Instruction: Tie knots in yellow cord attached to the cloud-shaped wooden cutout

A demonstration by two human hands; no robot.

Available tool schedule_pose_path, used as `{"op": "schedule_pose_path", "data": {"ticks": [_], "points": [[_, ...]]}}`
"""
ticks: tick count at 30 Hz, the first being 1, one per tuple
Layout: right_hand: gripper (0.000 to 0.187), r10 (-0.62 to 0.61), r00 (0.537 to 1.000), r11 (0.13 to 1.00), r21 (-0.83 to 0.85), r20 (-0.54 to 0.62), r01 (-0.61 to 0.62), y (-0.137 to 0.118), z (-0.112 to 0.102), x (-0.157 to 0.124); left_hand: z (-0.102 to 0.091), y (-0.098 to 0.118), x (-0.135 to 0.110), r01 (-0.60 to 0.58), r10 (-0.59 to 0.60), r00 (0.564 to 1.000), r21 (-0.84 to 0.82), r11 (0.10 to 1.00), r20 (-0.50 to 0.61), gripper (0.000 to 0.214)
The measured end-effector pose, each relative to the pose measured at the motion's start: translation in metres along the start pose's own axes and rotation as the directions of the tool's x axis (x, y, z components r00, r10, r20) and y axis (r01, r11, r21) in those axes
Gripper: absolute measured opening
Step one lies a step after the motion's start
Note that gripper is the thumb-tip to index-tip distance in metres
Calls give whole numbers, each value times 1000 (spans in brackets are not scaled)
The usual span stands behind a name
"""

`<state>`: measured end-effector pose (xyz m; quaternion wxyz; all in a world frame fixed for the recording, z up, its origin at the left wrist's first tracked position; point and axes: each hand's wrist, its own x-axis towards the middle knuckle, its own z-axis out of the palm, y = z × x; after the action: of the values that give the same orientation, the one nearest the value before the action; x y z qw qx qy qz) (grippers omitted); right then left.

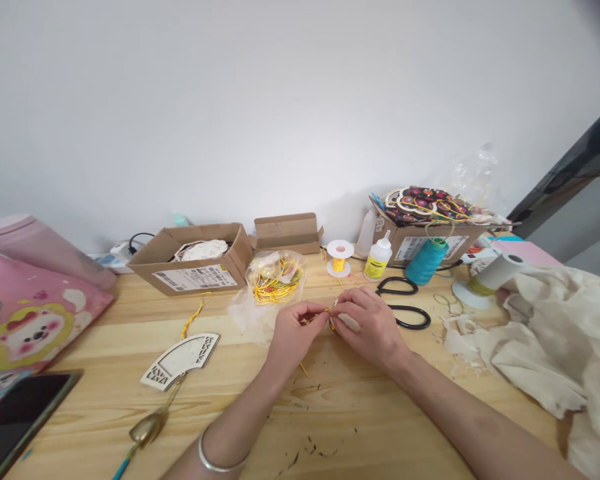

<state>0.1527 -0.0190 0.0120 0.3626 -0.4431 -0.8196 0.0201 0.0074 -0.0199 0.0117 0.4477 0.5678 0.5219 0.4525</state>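
Note:
My left hand (300, 325) and my right hand (363, 323) meet over the middle of the table, fingertips almost touching. Between them runs a thin yellow cord (304, 370), whose loose end hangs below my left hand. The left fingers are pinched on this cord. My right fingers are closed round the same cord and a small pale piece, mostly hidden by the fingers. Just right of my right hand lie black-handled scissors (413, 317), their blades out of sight. A fan-shaped wooden piece (183, 360) with a yellow cord lies to the left.
Behind the hands stand a glue bottle (379, 257), a yellow thread spool (339, 259), a teal thread cone (427, 260) and a bag of yellow cords (276, 280). Cardboard boxes (195, 270) line the wall. Cream cloth (555, 333) lies right; a phone (23, 420) and spoon (147, 427) lie left.

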Motion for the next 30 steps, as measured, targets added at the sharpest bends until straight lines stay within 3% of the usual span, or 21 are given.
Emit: {"op": "schedule_pose_path", "data": {"ticks": [14, 22, 30], "points": [[12, 46, 999, 998, 48, 17, -46, 2, 3, -1, -1, -3, -2, -18, 18, 1000, 10, 1000, 8, 31], [14, 157, 985, 958, 232, 65, -168, 3, 7, -2, -1, -2, -1, -54, 52, 998, 62, 997, 35, 27], [9, 227, 973, 912, 344, 36, -226, 1, 7, 0, 3, -2, -4, -28, 26, 999, 48, 998, 37, 27]]}}
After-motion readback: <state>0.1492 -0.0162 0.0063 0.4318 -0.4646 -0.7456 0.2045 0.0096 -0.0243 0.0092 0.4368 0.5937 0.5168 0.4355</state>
